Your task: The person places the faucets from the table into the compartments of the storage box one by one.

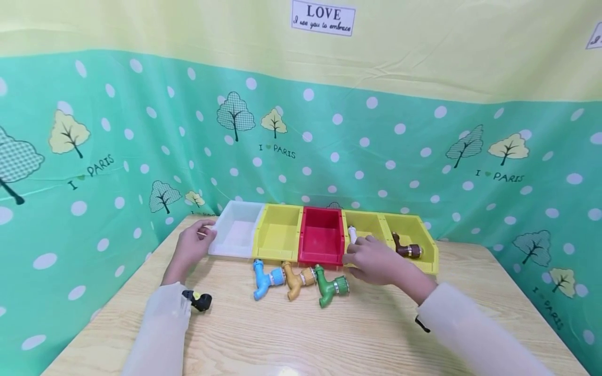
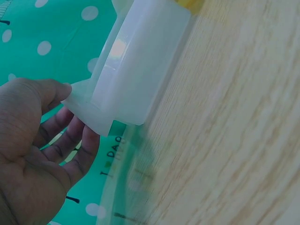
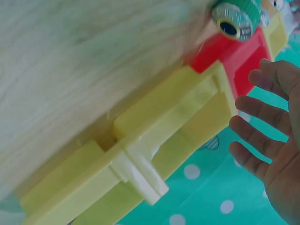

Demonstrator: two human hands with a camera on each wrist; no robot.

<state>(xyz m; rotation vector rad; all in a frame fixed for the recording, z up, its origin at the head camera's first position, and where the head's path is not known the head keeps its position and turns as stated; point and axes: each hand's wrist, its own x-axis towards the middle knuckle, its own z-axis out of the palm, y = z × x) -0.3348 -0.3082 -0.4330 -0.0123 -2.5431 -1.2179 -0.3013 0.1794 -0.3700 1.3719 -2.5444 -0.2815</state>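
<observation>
Left hand [image 1: 194, 244] pinches the translucent white bin [image 1: 239, 230]. Right hand [image 1: 373, 262], fingers spread wide, hovers at a boxy yellow bin [image 1: 369, 222]; white tap [image 1: 352, 234] sits just beyond the hand, ridge-knobbed green tap [image 1: 326, 286] to its left.

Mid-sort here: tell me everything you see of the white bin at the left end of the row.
The white bin is an open-topped box with raised walls, apparently of smooth, slightly translucent plastic. It stands upright on the wood-grain table, leftmost in the row, its right side next to a yellow bin. Nothing shows inside it. The left hand pinches a projecting edge on its left side, thumb against the edge and fingertips around its underside.
</observation>
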